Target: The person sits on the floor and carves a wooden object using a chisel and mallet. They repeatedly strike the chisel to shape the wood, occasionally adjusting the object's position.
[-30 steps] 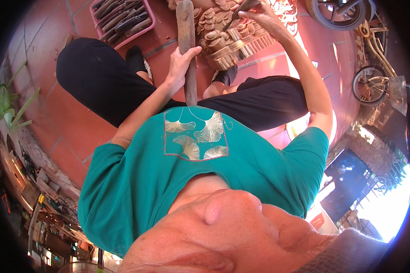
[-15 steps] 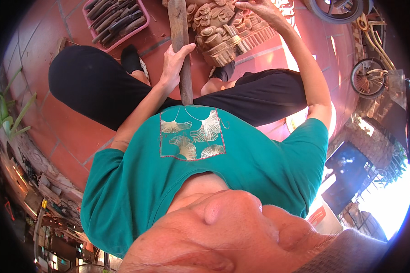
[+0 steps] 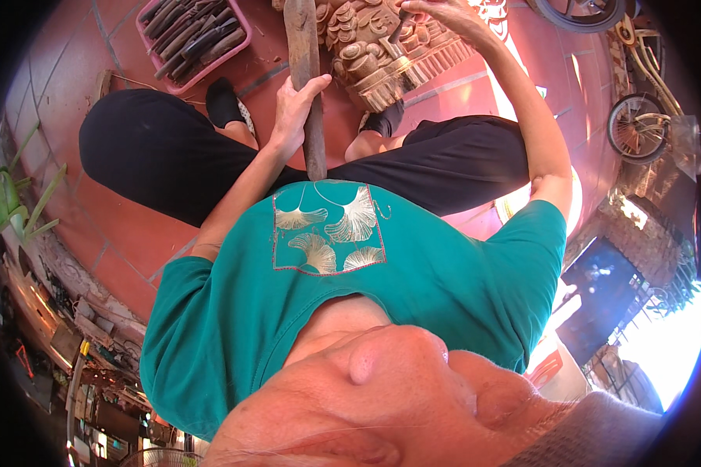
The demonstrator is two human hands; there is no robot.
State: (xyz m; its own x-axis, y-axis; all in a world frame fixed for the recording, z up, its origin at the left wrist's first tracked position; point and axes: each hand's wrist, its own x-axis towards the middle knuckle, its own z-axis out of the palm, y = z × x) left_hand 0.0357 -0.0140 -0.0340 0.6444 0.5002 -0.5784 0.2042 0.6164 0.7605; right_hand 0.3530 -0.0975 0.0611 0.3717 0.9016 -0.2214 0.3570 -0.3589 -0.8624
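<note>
The left hand (image 3: 292,109) is closed around a long wooden mallet (image 3: 304,70). Just beyond it, the right hand (image 3: 436,12) pinches a dark chisel (image 3: 401,27) against the carved wooden block (image 3: 382,54) on the floor.

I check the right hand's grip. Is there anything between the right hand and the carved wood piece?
Nothing visible stands between them. The right hand rests directly on the carved wood piece, holding a thin tool against it. The left hand grips a wooden mallet beside it.
</note>
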